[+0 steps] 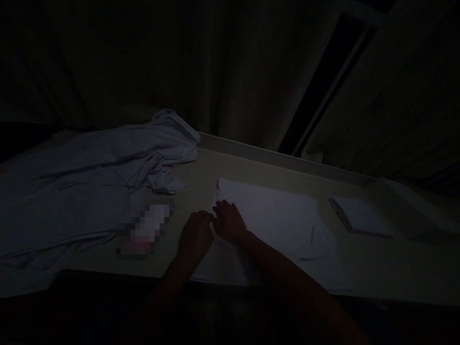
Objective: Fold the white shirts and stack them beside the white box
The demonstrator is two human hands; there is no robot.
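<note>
Garment pile: rumpled pale-white cloth garments (104, 167), loosely heaped on the far left of the long pale flat tabletop (388, 268); part hangs over the near edge.
Pixelated patch: small item with white and pink areas (147, 230), just right of the pile; masked, can't identify.
Left hand: bare left hand (196, 235), at the left edge of the middle cloth, fingers bent, back of hand up. Fingertips turned under; can't tell if they pinch fabric.
Right hand: bare right hand (230, 220), right beside the left one, palm down on the cloth near its left edge, fingers slightly bent. Too dark to tell if it grips.
Middle cloth: smooth white fabric piece (276, 203), laid out on the tabletop mid-scene under the right hand; overlapping layers, creased toward its lower right.
Back edge: low pale raised strip (266, 154) along the far side; dark drapes (143, 57) behind it, slanted black band (325, 81) right of centre.
Folded cloth: compact white folded rectangle (361, 216), right of the middle cloth, apart from it.
Box: pale blocky box (420, 203), far right, just beside the folded cloth.
</note>
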